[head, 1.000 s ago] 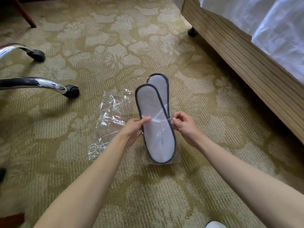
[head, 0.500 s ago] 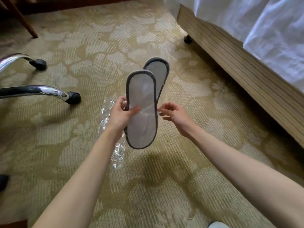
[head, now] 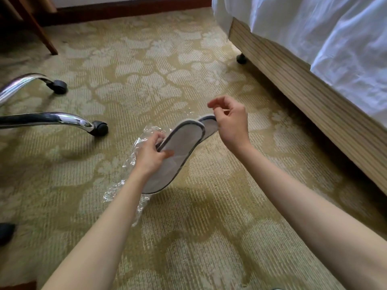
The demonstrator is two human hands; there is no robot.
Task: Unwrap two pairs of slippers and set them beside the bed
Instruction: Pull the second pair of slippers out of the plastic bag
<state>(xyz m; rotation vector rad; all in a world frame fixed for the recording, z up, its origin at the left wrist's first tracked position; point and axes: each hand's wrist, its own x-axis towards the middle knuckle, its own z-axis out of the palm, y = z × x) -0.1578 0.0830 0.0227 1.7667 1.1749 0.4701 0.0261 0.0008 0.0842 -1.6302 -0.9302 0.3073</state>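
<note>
right hand (head: pixel 231 124) lifted away, slippers (head: pixel 180 147) in left grip (head: pixel 150 152)

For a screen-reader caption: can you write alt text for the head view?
Left hand grips a pair of flat slippers above patterned carpet; right hand is raised beside them, pinched, holding nothing visible. Clear wrapper lies beneath, bed at right, chair legs at left.
</note>
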